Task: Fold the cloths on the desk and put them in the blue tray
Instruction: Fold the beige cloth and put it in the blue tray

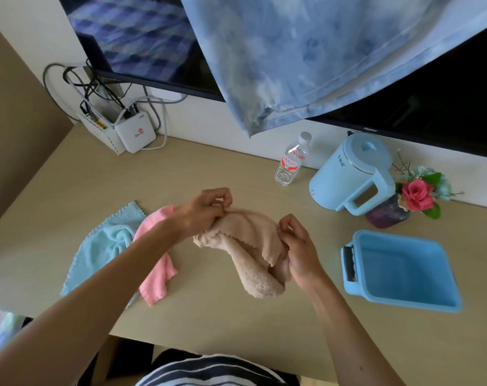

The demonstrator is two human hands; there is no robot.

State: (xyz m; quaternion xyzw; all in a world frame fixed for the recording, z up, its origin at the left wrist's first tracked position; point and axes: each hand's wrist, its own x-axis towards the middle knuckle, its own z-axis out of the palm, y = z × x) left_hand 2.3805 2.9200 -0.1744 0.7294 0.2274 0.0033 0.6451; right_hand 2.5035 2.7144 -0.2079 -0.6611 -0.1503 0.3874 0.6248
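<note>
light wood desk set vs a white wall, big dark tv mounted above it w/ a pale blue patterned sheet draped over its middle. back left corner: white router leaning at the wall, tangle of cables above it. back right: clear water bottle upright, light blue kettle near it, then a dark vase w/ a pink flower.

mid desk, the beige cloth is bunched up, unfolded, held btw both hands. left hand has fingers curled, pinching its top edge. right hand grips the bunched right side, fingers closed round the fabric. cloth's lower end reaches the desk top. pink cloth lies crumpled just left of it, partly under the left forearm, overlapping the light blue cloth spread further left. blue tray sits toward the right, apart from the cloths, no cloth in it.
</note>
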